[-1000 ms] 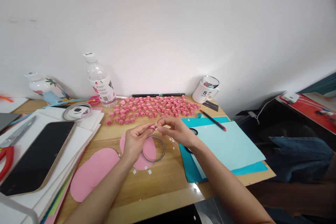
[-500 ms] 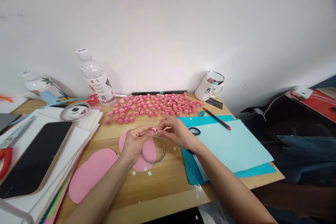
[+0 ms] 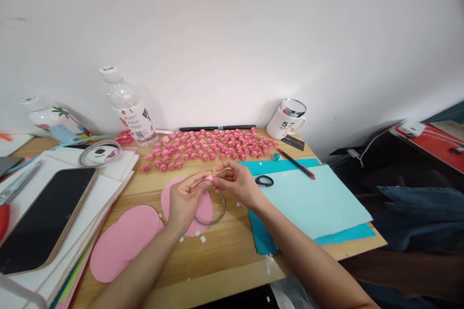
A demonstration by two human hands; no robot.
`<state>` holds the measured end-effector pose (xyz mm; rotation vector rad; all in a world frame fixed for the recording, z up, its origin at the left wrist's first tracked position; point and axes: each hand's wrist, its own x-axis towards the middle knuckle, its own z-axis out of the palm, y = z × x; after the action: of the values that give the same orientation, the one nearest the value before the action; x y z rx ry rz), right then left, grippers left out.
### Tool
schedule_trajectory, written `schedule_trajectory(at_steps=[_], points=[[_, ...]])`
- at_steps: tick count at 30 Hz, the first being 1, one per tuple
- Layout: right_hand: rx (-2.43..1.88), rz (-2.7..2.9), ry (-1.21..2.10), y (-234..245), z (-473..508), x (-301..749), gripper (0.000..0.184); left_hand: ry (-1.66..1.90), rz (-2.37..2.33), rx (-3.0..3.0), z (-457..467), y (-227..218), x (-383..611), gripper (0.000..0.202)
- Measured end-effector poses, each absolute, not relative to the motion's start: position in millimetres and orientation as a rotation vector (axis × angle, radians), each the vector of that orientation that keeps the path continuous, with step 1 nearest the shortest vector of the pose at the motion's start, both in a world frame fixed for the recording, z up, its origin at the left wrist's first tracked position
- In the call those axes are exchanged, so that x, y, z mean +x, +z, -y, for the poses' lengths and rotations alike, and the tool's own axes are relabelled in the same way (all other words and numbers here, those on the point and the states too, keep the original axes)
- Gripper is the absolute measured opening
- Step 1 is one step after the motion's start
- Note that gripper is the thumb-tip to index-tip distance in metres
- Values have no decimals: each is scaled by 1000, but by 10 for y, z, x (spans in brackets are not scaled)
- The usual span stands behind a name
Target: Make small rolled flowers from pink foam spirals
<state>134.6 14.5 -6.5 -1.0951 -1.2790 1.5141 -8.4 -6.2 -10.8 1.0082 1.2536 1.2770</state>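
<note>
My left hand [image 3: 187,197] and my right hand [image 3: 234,182] meet above the wooden table [image 3: 232,251], fingertips pinched together on a small pink paper roll [image 3: 209,178]. Under them lie a pink paper cut-out [image 3: 203,212] and a clear ring [image 3: 213,210]. Behind the hands, several small pink paper rolls [image 3: 210,147] are spread in rows toward the wall. A second, larger pink paper piece [image 3: 123,244] lies to the left.
Light blue paper [image 3: 311,203] on teal sheets lies at the right, with black scissor handles [image 3: 264,181] and a red pencil [image 3: 295,164]. A white mug [image 3: 286,119], a water bottle [image 3: 126,106], a black pen [image 3: 217,128], a tape roll [image 3: 99,153] and a dark tablet [image 3: 43,217] on white sheets surround the area.
Both hands stay pinched together on the small pink roll, shifted slightly left and nearer. The camera view tilted a little.
</note>
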Motion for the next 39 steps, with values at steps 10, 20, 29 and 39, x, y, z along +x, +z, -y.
schedule_trajectory(at_steps=[10,20,29,39], points=[[-1039,1362,1438,-32,-123,1379,24,1292,-1238,1076,16,-123,-129,20],[-1158,1450,1140,-74,-74,1320,21,1329,-1198,1105,-4,-177,-157,23],[-1151,1596,1093,-107,-52,1318,17,1292,-1268,1259,19,-132,-165,15],[-1155,1484,1333,-81,-80,1336,17,1249,-1295,1257,-8,-159,-184,18]])
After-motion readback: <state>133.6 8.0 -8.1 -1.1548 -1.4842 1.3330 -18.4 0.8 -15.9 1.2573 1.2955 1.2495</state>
